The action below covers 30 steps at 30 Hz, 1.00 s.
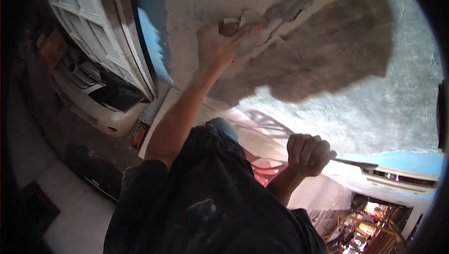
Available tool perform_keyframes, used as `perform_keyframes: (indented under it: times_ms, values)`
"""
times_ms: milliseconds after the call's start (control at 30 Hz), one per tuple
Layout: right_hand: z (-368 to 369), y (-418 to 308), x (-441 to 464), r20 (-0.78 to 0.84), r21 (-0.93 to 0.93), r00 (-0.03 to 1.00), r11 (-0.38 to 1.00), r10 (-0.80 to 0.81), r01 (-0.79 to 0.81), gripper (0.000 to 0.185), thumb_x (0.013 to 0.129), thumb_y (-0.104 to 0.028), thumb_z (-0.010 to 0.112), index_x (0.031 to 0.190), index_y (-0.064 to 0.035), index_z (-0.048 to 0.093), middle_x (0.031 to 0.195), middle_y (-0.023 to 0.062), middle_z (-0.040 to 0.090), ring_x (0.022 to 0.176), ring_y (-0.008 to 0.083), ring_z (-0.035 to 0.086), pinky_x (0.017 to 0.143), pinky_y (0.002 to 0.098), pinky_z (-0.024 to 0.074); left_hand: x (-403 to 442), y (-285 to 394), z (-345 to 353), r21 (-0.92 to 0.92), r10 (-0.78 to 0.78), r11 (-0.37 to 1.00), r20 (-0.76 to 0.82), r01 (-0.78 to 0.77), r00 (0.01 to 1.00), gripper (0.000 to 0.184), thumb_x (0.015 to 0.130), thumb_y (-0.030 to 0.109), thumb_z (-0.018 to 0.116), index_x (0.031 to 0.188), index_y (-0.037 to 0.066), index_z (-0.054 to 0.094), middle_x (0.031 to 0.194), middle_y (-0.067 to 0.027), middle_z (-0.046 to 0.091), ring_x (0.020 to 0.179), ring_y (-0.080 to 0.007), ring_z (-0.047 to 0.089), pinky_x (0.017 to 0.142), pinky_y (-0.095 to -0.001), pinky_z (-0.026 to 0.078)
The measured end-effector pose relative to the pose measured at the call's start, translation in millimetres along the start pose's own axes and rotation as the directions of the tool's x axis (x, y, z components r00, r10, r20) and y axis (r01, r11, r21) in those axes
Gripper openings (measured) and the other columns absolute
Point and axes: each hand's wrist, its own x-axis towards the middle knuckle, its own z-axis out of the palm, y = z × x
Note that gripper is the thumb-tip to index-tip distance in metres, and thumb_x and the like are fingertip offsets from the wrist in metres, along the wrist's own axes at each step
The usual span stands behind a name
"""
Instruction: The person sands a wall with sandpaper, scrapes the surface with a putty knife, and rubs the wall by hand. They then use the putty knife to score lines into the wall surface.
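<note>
My left hand (pixel 217 43) is raised against a plastered wall (pixel 336 34), its fingers closed around a pale flat piece (pixel 251 24) whose exact kind I cannot make out. That piece lies near a jagged dark crack (pixel 299 14) between smooth and darker grey areas. Lower down, my right hand (pixel 308 155) is closed in a fist. A thin dark flat tool (pixel 355 163) sticks out on its right side, seen edge-on; its handle is hidden in the fingers. The wall carries a large dark grey patch (pixel 336 43) with ragged edges.
A panelled pale door (pixel 84 15) and its frame stand at the left, with a white car bumper (pixel 98 113) beyond. Blue paint (pixel 421 163) borders the plaster at the lower right. Cluttered items (pixel 369 226) fill the bottom right corner.
</note>
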Motion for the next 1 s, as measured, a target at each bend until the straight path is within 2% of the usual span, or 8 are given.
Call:
perform_keyframes:
  times_ms: [200,267,367,500,667,767,867,1000]
  values:
    - [7.9,6.4,18.5,0.082,-0.042,0.996,0.999,0.031,-0.027,0.050,0.105,-0.041,0.030,0.064,-0.0146,0.039,0.051,-0.0019,0.038,0.040,0.0111,0.031,0.041,0.0287,0.0261,0.1,-29.1,5.0,-0.021,-0.092,0.995,0.061,0.094,0.994,0.041,0.073,0.034,0.084,0.086,-0.003,0.071,0.078,-0.0058,0.070,0.071,-0.0103,0.058,0.069,-0.0273,0.048]
    - [7.8,8.1,28.0,0.121,-0.043,0.993,0.999,0.001,0.005,0.050,0.106,-0.041,0.029,0.064,-0.0147,0.039,0.052,-0.0016,0.040,0.040,0.0110,0.032,0.042,0.0288,0.0262,9.5,-17.3,20.4,-0.379,0.024,0.923,-0.121,-0.069,0.992,0.044,0.074,0.038,0.083,0.081,-0.004,0.071,0.065,-0.0048,0.065,0.061,-0.0124,0.058,0.062,-0.0272,0.048]
    - [12.4,3.7,36.1,0.147,-0.023,0.989,0.999,-0.018,0.022,0.051,0.106,-0.040,0.027,0.065,-0.0151,0.043,0.055,-0.0014,0.042,0.040,0.0115,0.035,0.042,0.0278,0.0289,16.5,20.8,15.1,-0.198,0.193,0.958,-0.100,-0.209,0.976,0.042,0.077,0.036,0.080,0.083,-0.005,0.071,0.064,-0.0063,0.066,0.066,-0.0149,0.066,0.063,-0.0275,0.050]
    - [5.8,-47.8,50.0,0.226,-0.157,0.958,0.964,-0.178,0.216,0.025,0.091,-0.027,0.052,0.068,-0.0195,0.052,0.053,-0.0076,0.047,0.041,0.0058,0.043,0.041,0.0240,0.0344,21.8,-13.6,10.7,-0.302,0.381,0.877,-0.039,-0.375,0.924,0.038,0.080,0.032,0.079,0.090,-0.004,0.071,0.075,-0.0093,0.071,0.079,-0.0177,0.071,0.068,-0.0295,0.053]
    - [33.0,-111.1,78.8,0.273,0.021,0.717,0.749,-0.642,0.662,0.016,0.083,-0.024,0.067,0.096,-0.0221,0.059,0.079,-0.0096,0.055,0.053,0.0036,0.049,0.044,0.0206,0.0360,10.6,-67.7,23.4,-0.265,0.270,0.920,-0.108,-0.289,0.957,0.041,0.076,0.036,0.082,0.087,-0.002,0.072,0.076,-0.0093,0.071,0.071,-0.0194,0.068,0.068,-0.0332,0.052]
    - [85.2,-91.3,110.8,0.431,0.244,0.645,0.770,-0.631,0.590,0.040,0.090,-0.019,0.064,0.130,-0.0186,0.056,0.108,-0.0087,0.056,0.063,0.0054,0.047,0.048,0.0230,0.0359,6.5,-15.6,-4.2,0.035,0.141,0.989,-0.018,-0.141,0.990,0.040,0.075,0.035,0.082,0.087,-0.001,0.072,0.077,-0.0103,0.071,0.072,-0.0198,0.068,0.068,-0.0344,0.052]
    - [104.9,-84.2,116.5,0.391,0.186,0.705,0.801,-0.592,0.569,0.033,0.089,-0.014,0.064,0.122,-0.0156,0.059,0.091,-0.0075,0.054,0.057,0.0044,0.043,0.049,0.0234,0.0350,22.0,-34.6,15.8,-0.252,0.151,0.957,0.011,-0.143,0.989,0.048,0.071,0.041,0.084,0.093,0.000,0.072,0.088,-0.0099,0.071,0.081,-0.0138,0.065,0.073,-0.0298,0.051]
    - [103.2,-97.7,120.7,0.399,0.181,0.690,0.790,-0.603,0.586,0.033,0.088,-0.012,0.064,0.121,-0.0139,0.059,0.080,-0.0052,0.053,0.058,0.0038,0.043,0.050,0.0224,0.0359,3.9,-47.0,-1.6,-0.116,0.045,0.992,0.050,-0.039,0.998,0.045,0.074,0.038,0.083,0.095,-0.001,0.072,0.089,-0.0099,0.071,0.082,-0.0119,0.064,0.071,-0.0273,0.051]
